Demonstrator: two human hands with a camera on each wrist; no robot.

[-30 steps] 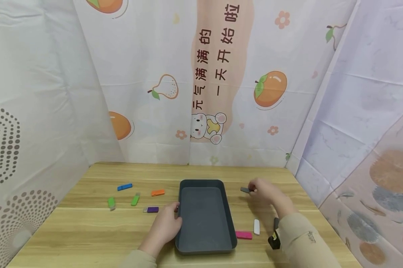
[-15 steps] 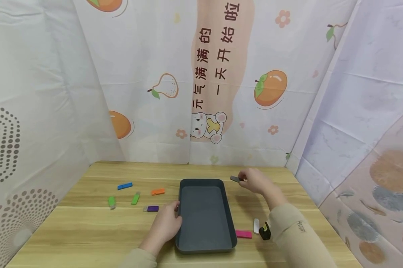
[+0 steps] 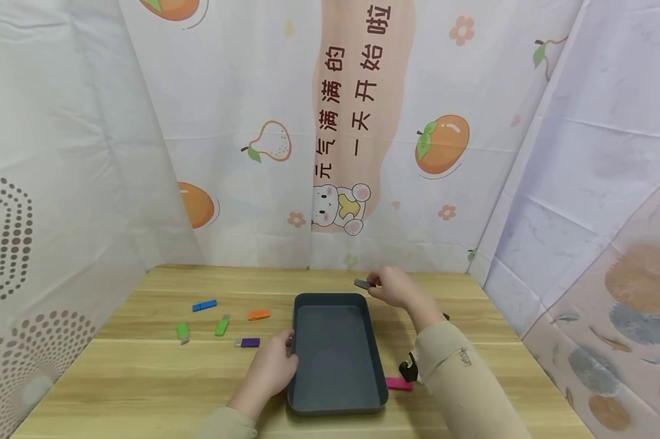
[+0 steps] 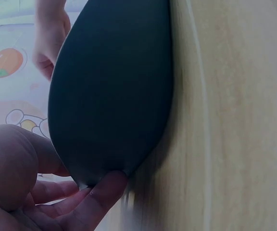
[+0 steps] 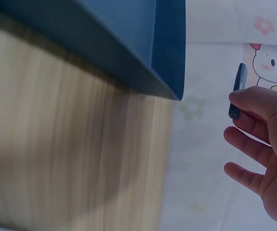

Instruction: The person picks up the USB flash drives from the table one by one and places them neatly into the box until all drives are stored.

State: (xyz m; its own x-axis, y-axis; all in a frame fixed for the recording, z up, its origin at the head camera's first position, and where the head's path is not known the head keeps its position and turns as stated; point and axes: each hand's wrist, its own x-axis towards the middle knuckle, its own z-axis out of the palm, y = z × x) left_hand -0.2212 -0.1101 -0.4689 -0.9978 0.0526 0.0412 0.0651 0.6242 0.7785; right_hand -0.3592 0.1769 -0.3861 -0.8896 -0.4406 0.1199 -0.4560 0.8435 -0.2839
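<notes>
My right hand (image 3: 393,286) pinches a dark grey USB stick (image 3: 362,284) between thumb and fingertips, beyond the tray's far right corner. In the right wrist view the stick (image 5: 238,89) stands out from the fingertips, and the other fingers are spread loosely. My left hand (image 3: 275,364) grips the left wall of a dark grey rectangular tray (image 3: 337,410), which has nothing in it. Seen in the left wrist view, the thumb and fingers (image 4: 112,185) are curled at the end of the tray's wall (image 4: 112,86).
Left of the tray lie USB sticks: blue (image 3: 204,305), orange (image 3: 259,314), purple (image 3: 247,342), and two green, one farther left (image 3: 183,332) and one nearer (image 3: 222,326). A pink stick (image 3: 398,383) lies beside the tray's right wall. A printed curtain (image 3: 242,201) hangs behind the table.
My right hand has lifted the grey USB stick off the table and carried it left and away, toward the tray's far corner. The right sleeve now covers the white stick. The left hand stays put.
</notes>
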